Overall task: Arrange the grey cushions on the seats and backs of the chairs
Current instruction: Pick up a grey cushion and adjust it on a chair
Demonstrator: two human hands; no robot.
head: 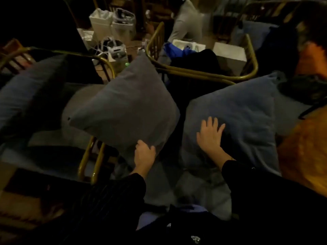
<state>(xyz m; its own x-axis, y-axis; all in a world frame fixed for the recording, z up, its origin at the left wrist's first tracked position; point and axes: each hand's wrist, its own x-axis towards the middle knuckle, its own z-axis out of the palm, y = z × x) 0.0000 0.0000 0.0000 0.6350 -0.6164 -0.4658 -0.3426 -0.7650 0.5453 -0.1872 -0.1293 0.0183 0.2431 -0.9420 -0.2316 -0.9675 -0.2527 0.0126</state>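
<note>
My left hand (144, 153) is shut on the lower corner of a grey cushion (127, 105), which hangs tilted between two chairs. My right hand (209, 134) lies flat with fingers spread on a second grey cushion (246, 110), which rests on the right chair's seat. A third grey cushion (26, 92) leans in the left chair (99, 61) with curved brass-coloured arms. Another grey cushion (251, 30) sits against the back of a far chair at the upper right.
A brass-armed chair (200, 73) straight ahead holds dark clothes, blue fabric and white boxes. White bags (106, 22) and gear stand on the floor behind. A person in grey trousers (189, 20) stands at the back. An orange object (307, 144) is at the right edge.
</note>
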